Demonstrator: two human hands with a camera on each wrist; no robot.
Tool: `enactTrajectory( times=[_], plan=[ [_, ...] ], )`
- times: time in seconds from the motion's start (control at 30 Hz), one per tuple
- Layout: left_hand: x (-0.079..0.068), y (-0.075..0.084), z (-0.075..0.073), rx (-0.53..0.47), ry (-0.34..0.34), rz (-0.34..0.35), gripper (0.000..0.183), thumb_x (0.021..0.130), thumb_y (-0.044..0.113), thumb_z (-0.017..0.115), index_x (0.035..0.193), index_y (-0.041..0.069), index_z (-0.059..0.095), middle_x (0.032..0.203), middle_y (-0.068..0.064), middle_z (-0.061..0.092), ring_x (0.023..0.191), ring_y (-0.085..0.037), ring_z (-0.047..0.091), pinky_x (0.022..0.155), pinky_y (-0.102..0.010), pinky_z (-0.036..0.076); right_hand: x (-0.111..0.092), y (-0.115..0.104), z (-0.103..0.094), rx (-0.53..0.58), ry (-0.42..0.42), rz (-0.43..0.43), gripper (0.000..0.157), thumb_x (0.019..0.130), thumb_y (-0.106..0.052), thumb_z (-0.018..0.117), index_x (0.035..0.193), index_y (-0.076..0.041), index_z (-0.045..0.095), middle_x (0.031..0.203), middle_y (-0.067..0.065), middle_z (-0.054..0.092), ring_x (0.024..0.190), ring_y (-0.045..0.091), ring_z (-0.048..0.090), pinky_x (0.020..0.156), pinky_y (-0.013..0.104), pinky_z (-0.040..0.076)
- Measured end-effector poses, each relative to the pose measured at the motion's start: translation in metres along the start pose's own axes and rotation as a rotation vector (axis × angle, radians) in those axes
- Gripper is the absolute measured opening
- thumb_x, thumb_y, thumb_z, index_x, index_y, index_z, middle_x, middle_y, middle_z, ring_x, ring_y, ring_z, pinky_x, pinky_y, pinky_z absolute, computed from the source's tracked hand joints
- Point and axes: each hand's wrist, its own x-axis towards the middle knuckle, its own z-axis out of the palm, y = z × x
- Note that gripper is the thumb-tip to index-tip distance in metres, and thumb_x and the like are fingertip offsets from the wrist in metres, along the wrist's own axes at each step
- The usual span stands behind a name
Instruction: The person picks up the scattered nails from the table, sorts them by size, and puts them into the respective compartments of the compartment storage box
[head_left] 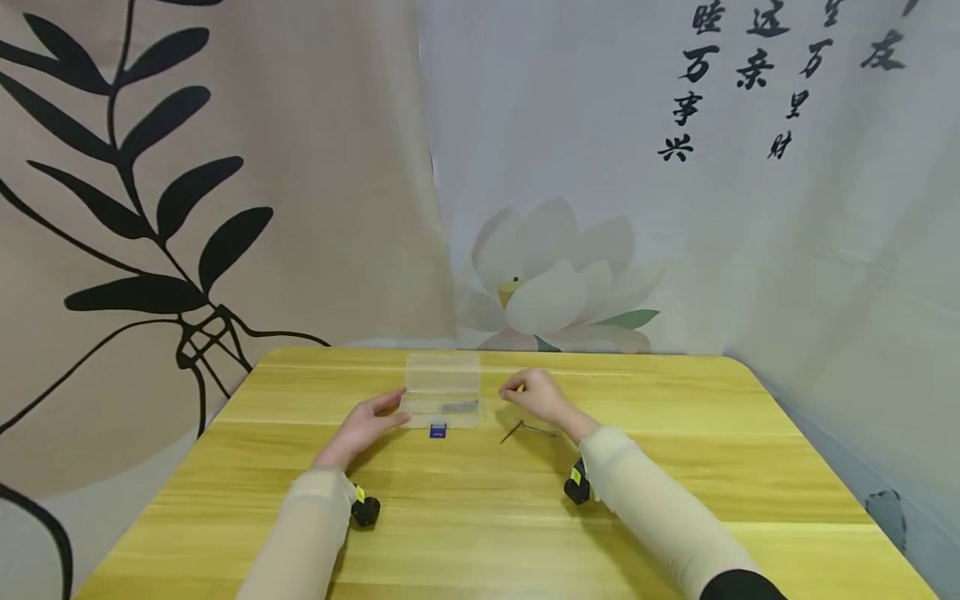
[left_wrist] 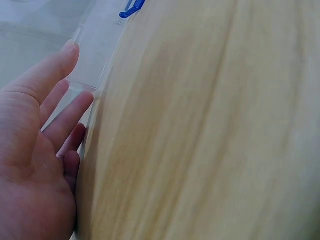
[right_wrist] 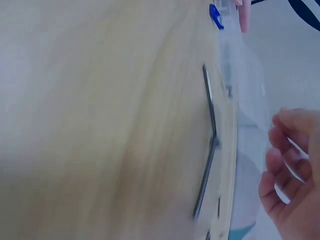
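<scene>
Head view: left hand [head_left: 365,427], fingers straight, steadies the clear box [head_left: 442,400]. Right hand [head_left: 532,395], loosely curled, holds nothing; hex key [head_left: 525,430] just beside it. Best keep the box braced.

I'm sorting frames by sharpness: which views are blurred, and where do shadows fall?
Head view: sharp, soft shadows under both forearms on the table. Left wrist view: left hand fairly clear, wood grain soft. Right wrist view: blurred throughout, the bent metal key smeared.
</scene>
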Motion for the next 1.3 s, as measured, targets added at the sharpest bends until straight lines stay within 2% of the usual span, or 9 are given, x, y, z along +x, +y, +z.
enactTrajectory(
  times=[0.2, 0.33, 0.47, 0.63, 0.83, 1.03, 1.17, 1.3],
  plan=[
    [0.001, 0.003, -0.001, 0.0, -0.015, 0.003, 0.065, 0.093, 0.029, 0.067, 0.149, 0.015, 0.039, 0.149, -0.016, 0.04, 0.137, -0.037, 0.033, 0.111, -0.058, 0.022, -0.024, 0.016, -0.018, 0.013, -0.022, 0.002, 0.014, 0.091, -0.012, 0.068, 0.099, -0.003, 0.076, 0.095, 0.003, 0.072, 0.072, 0.01, 0.058, 0.062, 0.028, 0.048],
    [0.0, 0.003, -0.002, 0.001, -0.015, -0.001, 0.066, 0.093, 0.029, 0.067, 0.15, 0.014, 0.038, 0.149, -0.017, 0.039, 0.137, -0.038, 0.032, 0.111, -0.059, 0.021, -0.036, 0.025, -0.02, 0.003, -0.044, 0.016, 0.012, 0.089, -0.01, 0.07, 0.097, -0.002, 0.076, 0.097, 0.006, 0.072, 0.069, 0.011, 0.056, 0.06, 0.027, 0.048],
    [0.0, 0.002, -0.005, 0.006, -0.014, 0.005, 0.067, 0.093, 0.03, 0.067, 0.15, 0.015, 0.037, 0.149, -0.018, 0.039, 0.137, -0.038, 0.032, 0.111, -0.059, 0.02, -0.042, 0.029, -0.02, 0.02, -0.08, 0.059, 0.009, 0.086, -0.009, 0.073, 0.093, -0.005, 0.076, 0.095, 0.004, 0.07, 0.074, 0.012, 0.057, 0.064, 0.027, 0.05],
    [-0.001, 0.002, -0.004, 0.002, -0.018, -0.001, 0.067, 0.093, 0.03, 0.067, 0.15, 0.014, 0.038, 0.149, -0.018, 0.039, 0.138, -0.039, 0.031, 0.111, -0.059, 0.019, -0.047, 0.033, -0.019, 0.009, -0.158, 0.082, 0.004, 0.082, -0.01, 0.078, 0.085, -0.01, 0.075, 0.084, -0.004, 0.066, 0.075, 0.011, 0.059, 0.067, 0.027, 0.051],
    [-0.002, 0.004, -0.002, -0.005, -0.026, -0.003, 0.067, 0.093, 0.03, 0.067, 0.15, 0.012, 0.037, 0.149, -0.019, 0.039, 0.138, -0.039, 0.031, 0.111, -0.058, 0.021, -0.049, 0.031, -0.018, -0.014, -0.19, 0.086, 0.008, 0.082, -0.01, 0.077, 0.076, -0.012, 0.072, 0.073, -0.007, 0.065, 0.069, 0.01, 0.057, 0.066, 0.028, 0.05],
    [-0.002, 0.004, -0.002, -0.016, -0.031, -0.003, 0.066, 0.093, 0.028, 0.067, 0.15, 0.013, 0.038, 0.149, -0.018, 0.039, 0.138, -0.038, 0.031, 0.111, -0.057, 0.022, -0.05, 0.028, -0.017, -0.021, -0.196, 0.115, 0.01, 0.082, -0.008, 0.074, 0.074, -0.012, 0.072, 0.071, -0.007, 0.065, 0.066, 0.01, 0.054, 0.065, 0.028, 0.049],
    [-0.002, 0.003, -0.003, -0.021, -0.026, -0.008, 0.066, 0.093, 0.028, 0.067, 0.15, 0.014, 0.038, 0.15, -0.018, 0.039, 0.138, -0.037, 0.032, 0.111, -0.056, 0.022, -0.049, 0.028, -0.017, -0.03, -0.194, 0.098, 0.01, 0.081, -0.005, 0.072, 0.075, -0.013, 0.071, 0.071, -0.007, 0.064, 0.064, 0.009, 0.052, 0.063, 0.026, 0.047],
    [-0.002, 0.004, -0.004, -0.017, -0.029, -0.015, 0.066, 0.093, 0.029, 0.066, 0.151, 0.014, 0.037, 0.15, -0.017, 0.038, 0.139, -0.037, 0.031, 0.112, -0.057, 0.02, -0.047, 0.029, -0.02, 0.042, -0.164, 0.094, 0.007, 0.081, -0.004, 0.069, 0.078, -0.01, 0.07, 0.072, -0.005, 0.064, 0.062, 0.009, 0.052, 0.059, 0.024, 0.046]
  ],
)
